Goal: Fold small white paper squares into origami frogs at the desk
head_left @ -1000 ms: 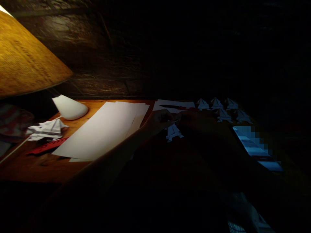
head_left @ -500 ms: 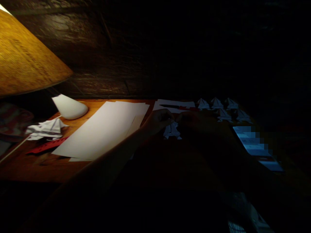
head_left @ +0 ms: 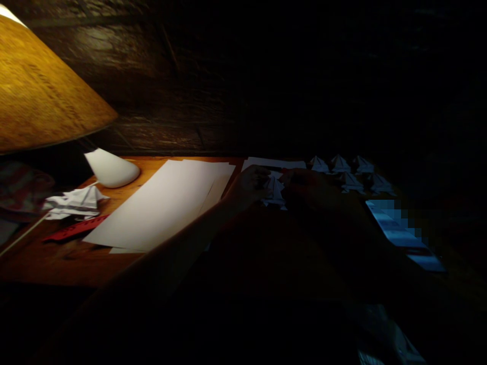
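Observation:
A small white origami frog (head_left: 274, 190) is between my two hands, its point toward the wall and its splayed legs toward me. My left hand (head_left: 251, 183) has its fingers curled in and pinches the frog's left side. From the right, my right hand (head_left: 307, 185) closes on the other side, though deep shadow blurs its fingers. Just behind the hands lie white sheets (head_left: 281, 162). Several finished-looking origami frogs (head_left: 340, 164) stand in two rows at the back right.
A stack of white paper (head_left: 163, 203) lies left of my forearm. Further left are a lamp with a yellow shade (head_left: 49, 96) and white base (head_left: 112, 170), crumpled folded paper (head_left: 78, 202) and a red strip (head_left: 76, 229). A lit phone-like screen (head_left: 399, 233) lies at right.
The frog has risen slightly toward the wall and tilted more upright between my hands. My fingers have moved from its tip down along its sides. The dark-bladed knife behind is now hidden.

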The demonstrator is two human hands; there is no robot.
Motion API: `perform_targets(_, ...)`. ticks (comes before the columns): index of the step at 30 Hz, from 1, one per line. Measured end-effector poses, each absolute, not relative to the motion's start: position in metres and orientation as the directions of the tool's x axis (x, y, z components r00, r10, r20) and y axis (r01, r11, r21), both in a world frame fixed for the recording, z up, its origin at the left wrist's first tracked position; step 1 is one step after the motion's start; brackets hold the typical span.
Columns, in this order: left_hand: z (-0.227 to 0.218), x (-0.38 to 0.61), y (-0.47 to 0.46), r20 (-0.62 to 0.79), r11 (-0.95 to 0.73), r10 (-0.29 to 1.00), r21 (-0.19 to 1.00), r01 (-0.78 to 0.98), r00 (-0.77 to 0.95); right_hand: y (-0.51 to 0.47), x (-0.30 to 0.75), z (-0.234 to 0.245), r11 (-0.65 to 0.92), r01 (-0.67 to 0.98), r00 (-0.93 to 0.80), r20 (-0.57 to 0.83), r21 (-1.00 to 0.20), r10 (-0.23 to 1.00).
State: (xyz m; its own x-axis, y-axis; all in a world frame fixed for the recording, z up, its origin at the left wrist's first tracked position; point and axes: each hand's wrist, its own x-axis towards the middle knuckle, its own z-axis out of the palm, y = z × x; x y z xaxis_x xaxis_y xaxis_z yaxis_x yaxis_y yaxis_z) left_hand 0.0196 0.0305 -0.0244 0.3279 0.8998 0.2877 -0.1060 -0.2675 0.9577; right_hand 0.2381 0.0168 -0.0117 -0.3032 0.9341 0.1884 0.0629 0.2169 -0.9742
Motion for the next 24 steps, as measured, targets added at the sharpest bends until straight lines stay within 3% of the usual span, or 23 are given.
perform_targets(4,-0.0229,0.0199,0.0315,0.328,-0.302,0.897,0.944,-0.129,0.296,0.0165,0.2369,-0.0128,0.12,-0.003,-0.304,0.115,-0.993,0.946)
perform_targets(7,-0.0221,0.02,0.0313,0.332,-0.309,0.895,0.943,-0.124,0.297,0.0163,0.236,-0.0139,0.138,-0.02,-0.314,0.137,-0.99,0.94)
perform_targets(15,-0.0207,0.0216,0.029,0.316,-0.297,0.908,0.949,-0.109,0.275,0.0099,0.2348,-0.0075,0.23,0.123,-0.254,0.193,-0.965,0.948)
perform_targets(24,-0.0218,0.0223,0.0241,0.302,-0.289,0.914,0.953,-0.087,0.27,0.0151,0.2347,-0.0119,0.097,0.024,-0.192,0.09,-0.995,0.977)
